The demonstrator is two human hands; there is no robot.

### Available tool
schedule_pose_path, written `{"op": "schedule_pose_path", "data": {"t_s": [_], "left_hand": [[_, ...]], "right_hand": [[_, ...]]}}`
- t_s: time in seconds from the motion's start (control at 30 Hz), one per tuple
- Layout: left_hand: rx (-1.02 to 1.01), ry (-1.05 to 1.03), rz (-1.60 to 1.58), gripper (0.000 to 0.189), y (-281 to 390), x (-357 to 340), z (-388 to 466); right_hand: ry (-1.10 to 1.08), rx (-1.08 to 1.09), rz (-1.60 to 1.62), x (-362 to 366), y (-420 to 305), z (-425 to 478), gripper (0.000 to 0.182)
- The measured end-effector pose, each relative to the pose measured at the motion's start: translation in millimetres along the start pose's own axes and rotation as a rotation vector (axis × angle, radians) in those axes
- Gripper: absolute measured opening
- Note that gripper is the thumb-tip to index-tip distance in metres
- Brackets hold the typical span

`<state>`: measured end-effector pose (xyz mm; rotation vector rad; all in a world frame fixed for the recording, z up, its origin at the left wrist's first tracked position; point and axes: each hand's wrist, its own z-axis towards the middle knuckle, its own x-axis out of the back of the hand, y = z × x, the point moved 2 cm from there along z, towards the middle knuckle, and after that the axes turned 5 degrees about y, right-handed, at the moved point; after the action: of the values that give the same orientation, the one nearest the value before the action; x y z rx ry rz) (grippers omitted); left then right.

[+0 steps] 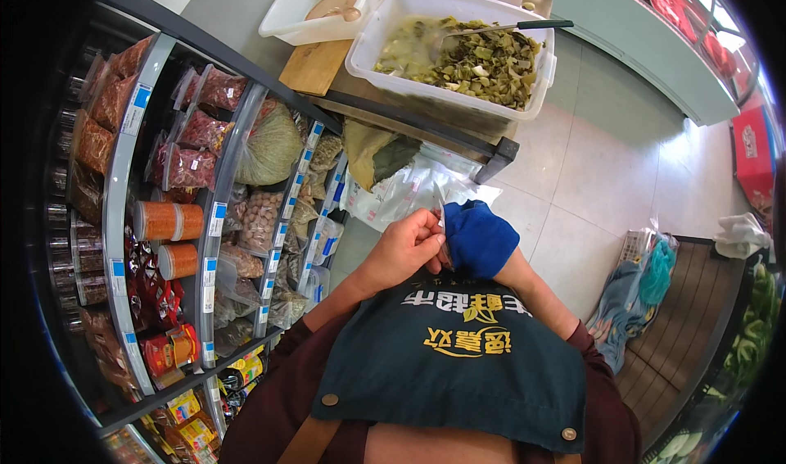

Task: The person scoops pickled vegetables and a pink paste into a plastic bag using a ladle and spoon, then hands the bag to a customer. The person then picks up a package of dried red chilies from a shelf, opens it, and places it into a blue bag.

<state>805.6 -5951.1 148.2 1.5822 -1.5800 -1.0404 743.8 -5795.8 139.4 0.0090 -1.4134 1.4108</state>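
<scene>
My left hand (402, 249) is in front of my chest, its thumb and fingers pinched on a thin item (443, 230) with a pale edge; most of that item is hidden. Close against it on the right is a blue cloth (482, 237), bunched over my right hand, so that only the wrist shows and the fingers are out of sight. Just below both hands is the dark green apron (454, 378) that I wear, which bears writing. Behind them, beneath the table, hang white plastic bags (399, 197) with print on them.
A wooden table (424, 109) ahead carries a white tub (356, 65) of chopped pickled greens with a ladle (509, 28). Beside it stands another white tub (279, 25). Shelves (209, 267) of packaged dry goods run along my left. At right, cloths (626, 304) lie by a brown slatted surface (669, 353).
</scene>
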Motion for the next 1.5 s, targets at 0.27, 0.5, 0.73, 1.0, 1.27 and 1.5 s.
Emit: {"op": "schedule_pose_path", "data": {"t_s": [0.27,0.5,0.73,1.0,1.27,1.5], "left_hand": [[0.040,-0.046,-0.194,0.012,0.2,6.8,1.9],[0.021,0.025,-0.197,0.008,-6.7,6.0,2.6],[-0.243,0.217,0.208,0.008,-0.7,-6.1,3.2],[-0.100,0.164,0.093,0.008,-8.1,-4.7,9.3],[-0.593,0.506,0.655,0.029,9.9,2.0,11.1],[-0.345,0.051,0.169,0.018,-4.7,22.1,23.6]], "right_hand": [[0.014,0.029,0.058,-4.1,12.4,-6.9,0.012],[-0.047,-0.052,-0.080,-4.6,5.2,3.4,0.013],[0.148,0.001,-0.067,-7.7,2.8,4.5,0.012],[0.118,0.070,-0.046,-11.5,15.1,-1.7,0.013],[0.088,-0.075,0.005,-9.4,8.5,0.8,0.019],[0.234,0.011,0.098,-7.9,6.3,-2.7,0.014]]}}
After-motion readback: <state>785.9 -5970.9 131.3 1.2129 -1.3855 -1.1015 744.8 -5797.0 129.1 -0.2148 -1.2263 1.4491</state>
